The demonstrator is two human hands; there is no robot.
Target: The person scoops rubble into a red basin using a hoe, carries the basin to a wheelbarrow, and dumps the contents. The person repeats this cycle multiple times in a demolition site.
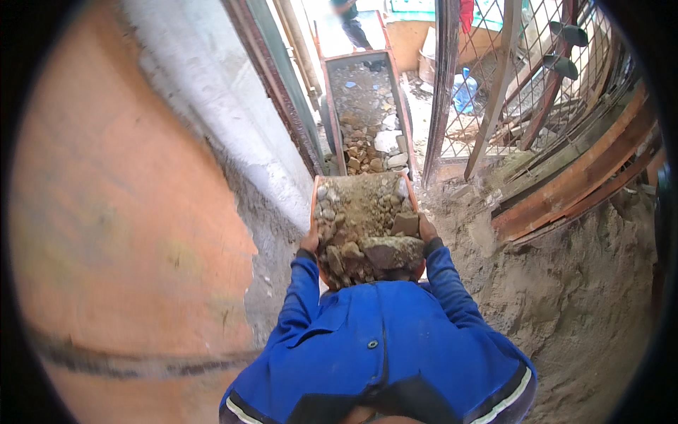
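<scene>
Held in front of my blue jacket is a scoop-shaped, orange-edged bin (313,205), heaped with dirt and broken stone. Its far end looks low or open. My left hand (311,239) is closed on the left side wall, and my right hand (428,229) grips the right one; the fingers are partly hidden beneath. A large flat stone (393,253) lies at the near end of the load, close to my chest. Just beyond the bin's far edge stretches a long metal-sided cart (407,116) with rubble in it, stones piled thickest at its near end.
Close on my left rises an orange plastered wall (141,212) with a metal door frame (279,85). To the right stand a lattice metal gate (487,85), stacked rusty beams (579,177) and rough ground. A person (349,21) is beyond the cart; a blue water jug (464,92) sits behind the gate.
</scene>
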